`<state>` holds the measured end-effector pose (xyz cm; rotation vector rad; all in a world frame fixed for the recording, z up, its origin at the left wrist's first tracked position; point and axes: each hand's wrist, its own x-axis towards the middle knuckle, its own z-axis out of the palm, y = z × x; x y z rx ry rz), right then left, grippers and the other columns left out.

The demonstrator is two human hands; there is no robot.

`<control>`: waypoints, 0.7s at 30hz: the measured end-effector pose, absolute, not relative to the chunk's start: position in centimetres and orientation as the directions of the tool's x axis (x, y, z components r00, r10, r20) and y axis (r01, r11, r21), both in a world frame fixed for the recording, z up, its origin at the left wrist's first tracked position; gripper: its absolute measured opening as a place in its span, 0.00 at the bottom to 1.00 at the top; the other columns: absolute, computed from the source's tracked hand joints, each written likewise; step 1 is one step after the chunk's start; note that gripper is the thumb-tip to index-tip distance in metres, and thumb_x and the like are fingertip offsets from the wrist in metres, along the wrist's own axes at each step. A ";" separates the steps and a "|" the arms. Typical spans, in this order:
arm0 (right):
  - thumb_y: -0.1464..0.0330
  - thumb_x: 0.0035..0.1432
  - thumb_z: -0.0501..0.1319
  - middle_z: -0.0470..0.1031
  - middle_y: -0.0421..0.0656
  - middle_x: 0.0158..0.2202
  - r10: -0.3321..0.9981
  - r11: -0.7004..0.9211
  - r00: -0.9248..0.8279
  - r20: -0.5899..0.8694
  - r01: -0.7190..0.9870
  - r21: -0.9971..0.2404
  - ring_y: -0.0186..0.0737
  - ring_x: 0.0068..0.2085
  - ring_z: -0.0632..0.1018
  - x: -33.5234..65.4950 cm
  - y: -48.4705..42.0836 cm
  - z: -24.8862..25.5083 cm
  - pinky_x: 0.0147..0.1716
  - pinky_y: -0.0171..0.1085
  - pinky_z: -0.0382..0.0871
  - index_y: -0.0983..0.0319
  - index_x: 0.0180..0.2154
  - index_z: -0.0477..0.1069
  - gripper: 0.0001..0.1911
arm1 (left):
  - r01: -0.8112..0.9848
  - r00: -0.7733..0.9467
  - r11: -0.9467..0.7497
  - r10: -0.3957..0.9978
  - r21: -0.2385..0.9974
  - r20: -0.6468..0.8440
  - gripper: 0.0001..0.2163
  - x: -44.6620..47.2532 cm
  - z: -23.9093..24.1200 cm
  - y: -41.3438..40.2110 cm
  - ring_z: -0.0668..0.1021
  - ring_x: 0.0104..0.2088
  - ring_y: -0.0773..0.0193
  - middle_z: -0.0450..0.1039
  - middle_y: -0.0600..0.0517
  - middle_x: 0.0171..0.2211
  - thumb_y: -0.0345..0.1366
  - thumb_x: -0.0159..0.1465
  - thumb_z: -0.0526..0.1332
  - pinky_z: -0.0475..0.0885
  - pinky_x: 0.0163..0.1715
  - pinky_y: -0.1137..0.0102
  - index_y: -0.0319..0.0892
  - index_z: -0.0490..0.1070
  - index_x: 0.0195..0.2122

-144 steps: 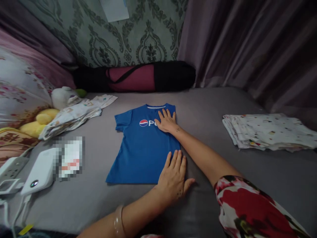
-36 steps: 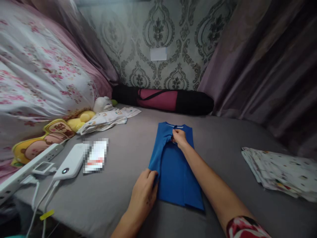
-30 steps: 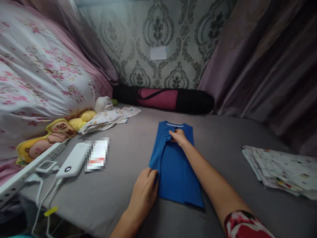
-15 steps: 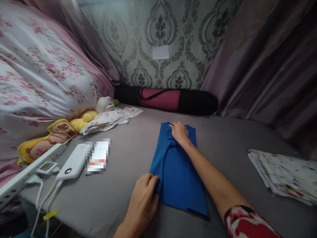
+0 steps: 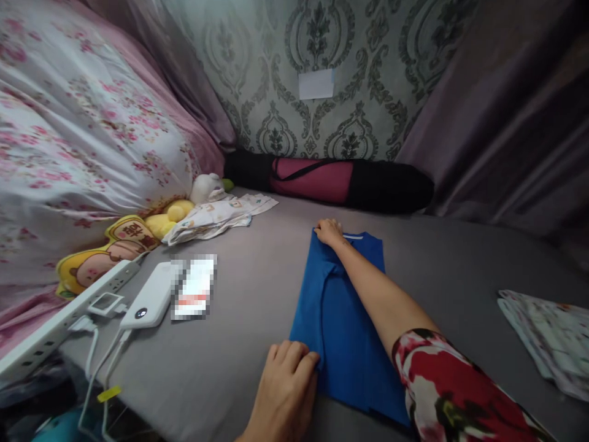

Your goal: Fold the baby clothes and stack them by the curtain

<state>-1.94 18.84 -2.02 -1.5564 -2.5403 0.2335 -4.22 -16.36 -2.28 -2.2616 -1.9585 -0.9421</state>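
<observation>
A blue shirt point(image 5: 354, 344) lies folded in a long narrow shape on the grey bed surface. Its neckline, with a white strip, points away from me. At the far left corner of the shirt, my right hand point(image 5: 329, 231) has its fingers closed on the cloth, and that forearm crosses over the shirt's right side. My left hand point(image 5: 288, 387) is at the near left edge, fingers curled on the fabric, with the thumb side towards the shirt. The fingertips of both hands are partly hidden.
Left are a white power bank point(image 5: 154, 294), a blurred-out flat item point(image 5: 196, 287), a power strip point(image 5: 87, 319), plush toys point(image 5: 94, 267) and a patterned cloth point(image 5: 216, 218). A black-and-maroon long bag point(image 5: 317, 181) lies against the wall. Folded printed cloths point(image 5: 547, 344) lie right.
My right hand has moved from the middle of the neckline left to the shirt's far left corner, uncovering the white strip. My left hand stays at the near left edge. The view has shifted slightly.
</observation>
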 end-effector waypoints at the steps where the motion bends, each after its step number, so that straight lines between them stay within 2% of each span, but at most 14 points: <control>1: 0.66 0.63 0.55 0.74 0.49 0.48 0.889 0.454 -0.454 0.049 0.866 -0.207 0.49 0.51 0.70 -2.0 19.0 -2.1 0.48 0.43 0.58 0.61 0.43 0.75 0.12 | 0.901 0.049 -0.226 0.902 0.371 0.429 0.09 -4.2 -2.3 -16.3 0.71 0.33 0.61 0.72 0.50 0.33 0.26 0.64 0.52 0.62 0.33 0.66 0.44 0.68 0.41; 10: 0.69 0.68 0.47 0.71 0.51 0.50 0.835 0.549 -0.527 0.162 0.820 -0.162 0.47 0.53 0.66 -2.3 18.5 -3.4 0.51 0.44 0.54 0.63 0.47 0.70 0.15 | 0.896 0.165 -0.302 0.907 0.326 0.387 0.09 -3.7 -3.2 -16.0 0.70 0.30 0.61 0.69 0.50 0.29 0.25 0.63 0.50 0.62 0.33 0.64 0.43 0.67 0.38; 14: 0.65 0.69 0.46 0.70 0.50 0.50 0.840 0.540 -0.513 0.175 0.821 -0.184 0.47 0.53 0.66 -2.3 18.4 -4.1 0.50 0.44 0.56 0.62 0.48 0.69 0.16 | 0.874 0.192 -0.320 0.919 0.365 0.345 0.05 -3.9 -2.1 -16.1 0.71 0.31 0.60 0.70 0.49 0.30 0.34 0.65 0.55 0.63 0.34 0.63 0.43 0.69 0.38; 16: 0.65 0.69 0.46 0.70 0.50 0.52 0.845 0.534 -0.514 0.147 0.818 -0.212 0.48 0.54 0.66 -2.2 18.7 -3.7 0.51 0.44 0.56 0.62 0.50 0.68 0.17 | 0.852 0.193 -0.308 0.936 0.424 0.294 0.07 -4.2 -1.1 -15.9 0.72 0.32 0.60 0.71 0.50 0.30 0.39 0.65 0.57 0.64 0.35 0.62 0.43 0.70 0.36; 18: 0.65 0.68 0.46 0.69 0.50 0.53 0.840 0.538 -0.536 0.078 0.808 -0.240 0.48 0.55 0.66 -1.9 19.0 -2.9 0.52 0.44 0.57 0.62 0.50 0.68 0.17 | 0.849 0.154 -0.258 0.956 0.462 0.250 0.08 -4.6 -0.2 -15.5 0.72 0.33 0.61 0.72 0.50 0.31 0.39 0.67 0.54 0.65 0.36 0.63 0.44 0.71 0.35; 21: 0.67 0.68 0.46 0.70 0.51 0.54 0.809 0.564 -0.588 -0.013 0.782 -0.266 0.47 0.55 0.69 -1.1 18.9 -1.3 0.52 0.42 0.59 0.62 0.52 0.68 0.18 | 0.901 0.045 -0.139 0.972 0.411 0.231 0.11 -5.4 0.1 -14.5 0.74 0.39 0.59 0.75 0.47 0.40 0.34 0.69 0.49 0.67 0.40 0.62 0.43 0.71 0.43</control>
